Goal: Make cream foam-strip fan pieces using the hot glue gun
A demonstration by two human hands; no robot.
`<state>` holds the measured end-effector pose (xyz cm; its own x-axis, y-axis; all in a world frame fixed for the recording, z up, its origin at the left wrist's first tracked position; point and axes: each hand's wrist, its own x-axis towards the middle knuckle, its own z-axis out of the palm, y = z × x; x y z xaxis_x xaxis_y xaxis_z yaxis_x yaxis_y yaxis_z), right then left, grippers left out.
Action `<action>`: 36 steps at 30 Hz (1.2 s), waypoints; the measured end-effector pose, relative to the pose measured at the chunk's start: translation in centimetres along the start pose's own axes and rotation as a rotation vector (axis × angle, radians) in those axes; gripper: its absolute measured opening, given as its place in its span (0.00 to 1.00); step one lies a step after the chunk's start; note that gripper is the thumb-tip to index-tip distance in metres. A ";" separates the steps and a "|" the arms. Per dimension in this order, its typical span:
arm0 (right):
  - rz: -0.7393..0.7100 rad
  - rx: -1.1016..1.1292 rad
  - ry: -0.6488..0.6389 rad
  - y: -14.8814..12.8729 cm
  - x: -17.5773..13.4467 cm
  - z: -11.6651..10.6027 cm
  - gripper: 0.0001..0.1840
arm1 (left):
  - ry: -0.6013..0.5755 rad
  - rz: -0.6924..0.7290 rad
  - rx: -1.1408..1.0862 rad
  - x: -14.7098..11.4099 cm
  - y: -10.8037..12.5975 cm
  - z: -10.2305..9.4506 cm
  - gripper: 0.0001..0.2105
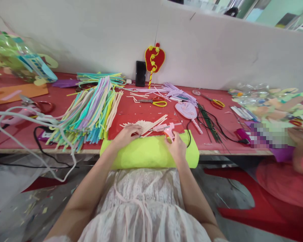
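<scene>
My right hand [177, 145] is closed round the handle of a pink hot glue gun [169, 130], its nozzle pointing left. Fingers curled, my left hand [128, 135] grips the near edge of a fan of short cream pipe cleaners [142, 126]; the exact piece between the fingertips is partly hidden. The nozzle is close to those pieces. Beneath my hands, a yellow-green felt sheet [151, 154] hangs over the table's front edge.
A big bundle of coloured pipe cleaners [93, 111] lies left. Behind are scissors [155, 101], a phone [140, 74] and a red fan-shaped ornament [155, 59]. A lilac fan-shaped piece [187, 110] and black cable [217, 124] lie right. A co-worker's hand [301, 139] is far right.
</scene>
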<state>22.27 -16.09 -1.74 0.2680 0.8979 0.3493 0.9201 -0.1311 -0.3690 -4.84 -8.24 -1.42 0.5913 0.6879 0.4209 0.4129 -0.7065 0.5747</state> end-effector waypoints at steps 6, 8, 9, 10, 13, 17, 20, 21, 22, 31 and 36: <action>-0.003 0.000 0.003 -0.2 -0.1 0.2 0.26 | -0.009 -0.008 0.001 0.1 0.0 0.0 0.03; -0.006 0.002 0.001 -0.2 -0.1 0.3 0.26 | -0.009 -0.008 -0.001 0.0 -0.1 0.0 0.03; -0.010 0.004 -0.001 -0.2 -0.2 0.3 0.26 | -0.009 -0.007 -0.002 0.0 -0.1 0.0 0.03; -0.014 0.006 -0.003 -0.3 -0.2 0.4 0.27 | -0.009 -0.007 -0.002 0.0 -0.1 0.0 0.03; -0.029 0.011 -0.006 -0.3 -0.3 0.5 0.27 | -0.010 -0.008 -0.005 0.0 -0.1 0.0 0.03; -0.024 0.015 -0.003 -0.4 -0.2 0.3 0.26 | -0.003 -0.010 -0.008 0.0 0.0 0.0 0.03; -0.007 0.009 -0.006 -0.3 -0.1 0.1 0.26 | -0.006 -0.004 0.000 0.0 -0.1 0.0 0.03; -0.001 0.006 -0.007 -0.3 0.0 0.0 0.26 | -0.010 -0.003 0.002 0.0 -0.1 0.0 0.03; 0.004 0.003 -0.008 -0.2 0.0 0.0 0.26 | -0.014 -0.002 0.003 0.0 -0.1 0.0 0.04; 0.029 -0.016 0.006 0.1 0.2 -0.2 0.25 | -0.023 -0.007 -0.001 0.0 0.0 0.0 0.03; 0.042 -0.029 0.003 0.3 0.4 0.0 0.25 | -0.024 -0.009 0.002 0.0 -0.1 0.0 0.03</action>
<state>22.65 -15.83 -1.70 0.3074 0.8901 0.3366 0.9158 -0.1806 -0.3587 -4.89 -8.17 -1.51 0.6038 0.6900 0.3992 0.4193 -0.7008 0.5771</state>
